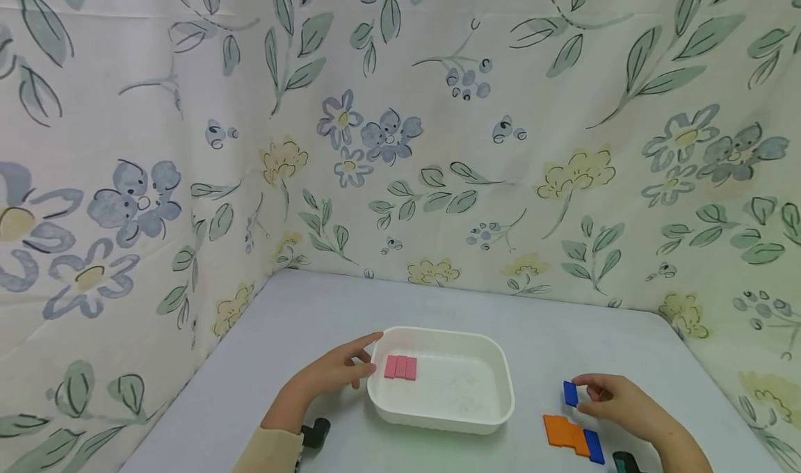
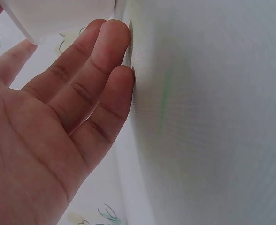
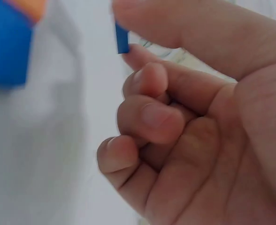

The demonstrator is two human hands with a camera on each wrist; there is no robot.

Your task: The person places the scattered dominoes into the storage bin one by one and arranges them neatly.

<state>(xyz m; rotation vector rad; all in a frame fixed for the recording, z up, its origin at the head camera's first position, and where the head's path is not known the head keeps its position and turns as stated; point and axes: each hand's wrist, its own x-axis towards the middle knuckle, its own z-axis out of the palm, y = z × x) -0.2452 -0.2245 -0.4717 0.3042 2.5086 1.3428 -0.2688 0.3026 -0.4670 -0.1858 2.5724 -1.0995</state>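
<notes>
A white plastic tray (image 1: 463, 424) stands in the middle of the table, with several flat pink tiles (image 1: 401, 367) side by side at its left end. My left hand (image 1: 334, 367) is at the tray's left side, index finger extended along the rim and thumb at the wall; in the left wrist view its other fingers are relaxed beside the table top. To the right of the tray, my right hand (image 1: 616, 400) pinches a blue tile (image 1: 570, 394) between thumb and index finger, its other fingers curled in. Just below it lie orange tiles (image 1: 565, 435) with another blue tile (image 1: 594, 446) against them.
The white table (image 1: 332, 299) carries everything. A floral curtain (image 1: 400, 146) hangs behind it and along the sides. Dark wrist-worn devices show beside the left wrist (image 1: 316, 433) and the right wrist (image 1: 624, 462).
</notes>
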